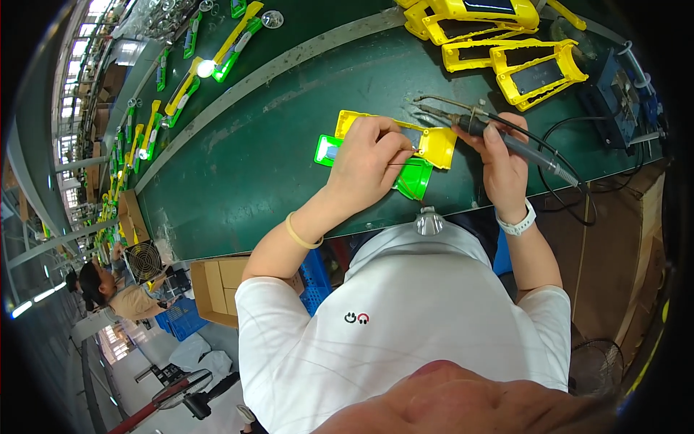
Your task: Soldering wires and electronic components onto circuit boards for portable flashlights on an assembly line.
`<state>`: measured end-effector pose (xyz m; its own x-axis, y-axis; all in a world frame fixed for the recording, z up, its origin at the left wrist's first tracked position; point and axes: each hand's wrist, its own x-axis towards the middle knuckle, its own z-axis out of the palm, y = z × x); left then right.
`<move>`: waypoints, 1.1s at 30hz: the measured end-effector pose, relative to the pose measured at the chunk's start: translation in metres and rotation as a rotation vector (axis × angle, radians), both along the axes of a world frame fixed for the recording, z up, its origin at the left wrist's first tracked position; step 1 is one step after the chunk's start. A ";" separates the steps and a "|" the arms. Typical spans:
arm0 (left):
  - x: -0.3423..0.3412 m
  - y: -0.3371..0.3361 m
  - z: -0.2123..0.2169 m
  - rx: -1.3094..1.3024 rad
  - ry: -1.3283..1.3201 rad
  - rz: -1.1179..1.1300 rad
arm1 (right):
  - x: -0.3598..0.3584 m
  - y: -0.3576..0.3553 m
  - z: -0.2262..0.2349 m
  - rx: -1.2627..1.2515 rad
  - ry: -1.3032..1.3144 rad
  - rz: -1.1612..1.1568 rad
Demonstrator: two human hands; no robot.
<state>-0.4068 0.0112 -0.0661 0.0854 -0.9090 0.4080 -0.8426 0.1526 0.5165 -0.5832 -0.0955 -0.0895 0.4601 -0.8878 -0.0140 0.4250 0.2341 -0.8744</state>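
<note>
My right hand (504, 163) grips a soldering iron (473, 125). Its dark shaft points left above the bench, with a thin metal tube and a black cable running alongside. Under my left hand (367, 160) lie a yellow plastic housing (439, 149) and a green plastic housing (413, 179), side by side and partly covered. The left fingers are pinched together at the yellow housing's inner edge; what they hold is too small to make out. A thin dark wire (403, 164) shows beside those fingertips. At the green housing's left end is a bright, light-coloured part (327, 150).
Yellow housings (538, 76) are piled at the back right, near a dark soldering station (611, 98) with trailing cables. Beyond a grey rail (271, 69), yellow-green lamps (235, 47) stand in a line, some lit. A co-worker (119, 289) sits at far left near a carton (217, 289).
</note>
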 end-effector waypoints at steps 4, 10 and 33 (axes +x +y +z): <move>-0.002 0.000 0.001 0.196 0.069 0.046 | -0.017 -0.001 -0.004 -0.093 0.086 0.008; 0.005 -0.002 0.003 0.202 -0.013 -0.075 | -0.043 -0.008 -0.007 -0.148 0.170 0.086; 0.000 -0.016 0.005 0.267 -0.052 -0.075 | -0.048 -0.013 -0.017 -0.284 0.328 0.222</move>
